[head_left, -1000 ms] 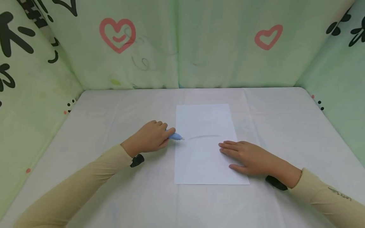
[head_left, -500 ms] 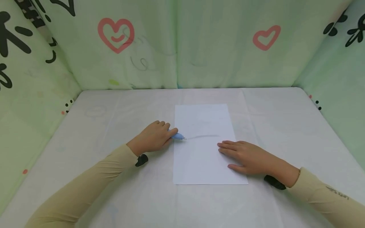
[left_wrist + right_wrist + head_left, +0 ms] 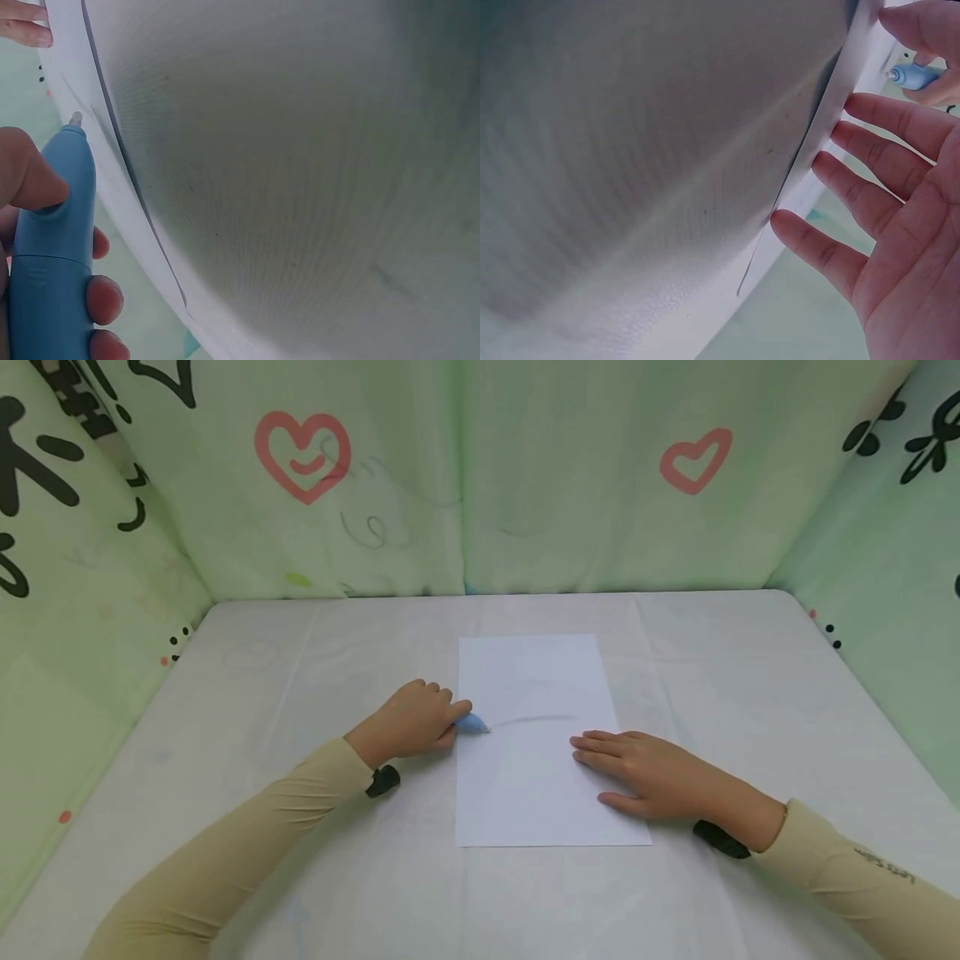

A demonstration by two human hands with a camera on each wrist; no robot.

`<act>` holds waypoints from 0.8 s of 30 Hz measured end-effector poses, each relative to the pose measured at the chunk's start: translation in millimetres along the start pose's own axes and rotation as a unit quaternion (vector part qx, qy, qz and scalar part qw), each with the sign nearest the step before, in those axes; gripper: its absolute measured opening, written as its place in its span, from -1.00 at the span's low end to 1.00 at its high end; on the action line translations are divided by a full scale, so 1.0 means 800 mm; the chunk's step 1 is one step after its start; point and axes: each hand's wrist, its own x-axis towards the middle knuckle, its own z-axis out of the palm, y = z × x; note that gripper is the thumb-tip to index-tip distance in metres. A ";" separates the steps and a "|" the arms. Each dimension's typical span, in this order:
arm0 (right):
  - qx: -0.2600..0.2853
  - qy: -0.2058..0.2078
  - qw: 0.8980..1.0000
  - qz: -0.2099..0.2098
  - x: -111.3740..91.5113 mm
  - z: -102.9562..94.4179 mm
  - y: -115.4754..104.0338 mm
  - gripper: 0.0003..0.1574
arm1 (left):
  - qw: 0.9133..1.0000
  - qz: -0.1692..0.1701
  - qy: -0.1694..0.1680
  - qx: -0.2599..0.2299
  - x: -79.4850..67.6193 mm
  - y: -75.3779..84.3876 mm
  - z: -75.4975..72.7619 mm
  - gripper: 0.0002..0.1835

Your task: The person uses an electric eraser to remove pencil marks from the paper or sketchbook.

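My left hand grips a thick blue electric eraser, fingers wrapped round its body. The thumb presses on its upper side near a button in the left wrist view, where the eraser shows a short pale tip. That tip points right, over the left part of a white sheet of paper. Whether it touches the paper, I cannot tell. A faint grey curved line runs across the sheet just beyond the tip. My right hand lies flat on the sheet's right edge, fingers extended and slightly spread.
A white cloth covers the table under the sheet. Green curtains with red hearts and black marks enclose the back and both sides. Dark wrist cameras sit under both wrists.
My left hand has moved slightly right with the electric eraser, bringing the tip a little further over the paper. The right hand stays in place, and the grey line looks the same.
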 end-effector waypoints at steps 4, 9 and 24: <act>0.001 -0.007 1.000 0.005 0.000 0.000 0.001 -0.36 | 1.000 -0.001 -0.007 0.002 0.002 0.000 0.001 -0.91; 0.003 -0.010 1.000 0.003 0.000 -0.001 0.001 -0.37 | 1.000 0.000 -0.005 0.007 0.004 0.000 0.006 -0.92; 0.002 -0.007 1.000 0.004 -0.002 0.002 0.002 -0.36 | 1.000 0.002 0.017 0.016 0.005 0.001 0.010 -0.91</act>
